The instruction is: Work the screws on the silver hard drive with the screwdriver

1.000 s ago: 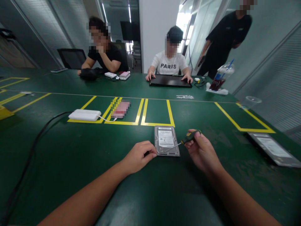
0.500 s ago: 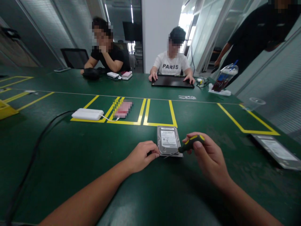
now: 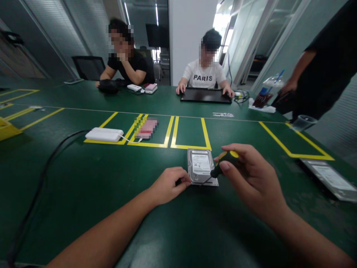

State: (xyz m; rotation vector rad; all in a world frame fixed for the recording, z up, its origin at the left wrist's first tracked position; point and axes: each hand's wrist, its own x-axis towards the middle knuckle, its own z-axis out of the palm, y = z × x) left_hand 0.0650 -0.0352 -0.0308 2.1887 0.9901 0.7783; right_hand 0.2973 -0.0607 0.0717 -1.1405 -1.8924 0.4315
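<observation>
A silver hard drive (image 3: pixel 200 165) with a white label lies on the green table in front of me. My left hand (image 3: pixel 170 186) has its thumb and fingertips pinched at the drive's near left corner. In my right hand (image 3: pixel 251 176) is a screwdriver (image 3: pixel 223 165) with a green and yellow handle, gripped between thumb and fingers. The screwdriver is tilted, its thin shaft pointing down and left to the drive's near edge. Whether the tip touches the drive I cannot tell.
A second hard drive (image 3: pixel 329 178) lies to the right. Ahead left, a white power bank (image 3: pixel 104 134) is cabled to a blurred pink device (image 3: pixel 147 128). Yellow tape (image 3: pixel 191 146) marks the table. Two people sit opposite; another stands right, near a drink cup (image 3: pixel 264 95) and a clear cup (image 3: pixel 304 122).
My right hand has raised the screwdriver's handle, so it stands steeper, its tip slightly further right. My left hand stays at the drive's corner. The standing person has moved.
</observation>
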